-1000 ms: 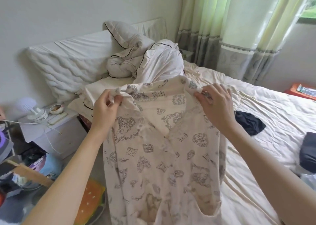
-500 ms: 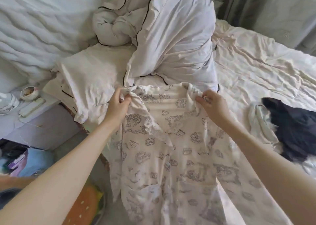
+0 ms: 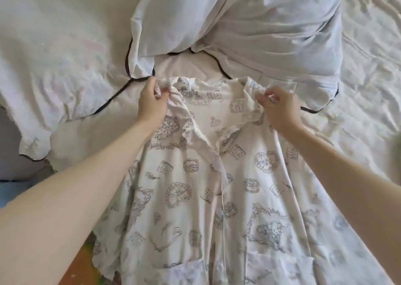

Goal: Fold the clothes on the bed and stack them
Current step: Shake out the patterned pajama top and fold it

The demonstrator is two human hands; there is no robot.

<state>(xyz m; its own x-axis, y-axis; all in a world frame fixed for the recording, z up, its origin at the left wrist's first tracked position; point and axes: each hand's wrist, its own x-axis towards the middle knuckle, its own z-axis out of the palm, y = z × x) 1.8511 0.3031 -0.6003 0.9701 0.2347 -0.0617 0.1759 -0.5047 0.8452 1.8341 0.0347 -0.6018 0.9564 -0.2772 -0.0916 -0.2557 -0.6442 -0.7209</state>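
The main risk from here is a crooked lay-down. The left hand and the right hand each pinch the printed pajama top at a shoulder, just beside the collar, so the whole garment hangs off 2 small grips. If either pinch slips, or 1 shoulder goes down before the other, the soft fabric would likely bunch and the front would end up skewed, making every later fold uneven. A second hazard is the near edge of the bed: the lower part of the top appears to run over that edge toward the floor, and its weight could drag the top off unless it is pulled further up first. The rumpled white duvet with dark piping lies touching or just beyond the collar, so there is little flat room ahead.

The top is cream with grey line-drawn motifs, thin and limp, front side up, with a ruffled collar spread open and a placket running down the middle. It lies near the head end of the bed, toward the left edge, wrinkled and not yet folded.
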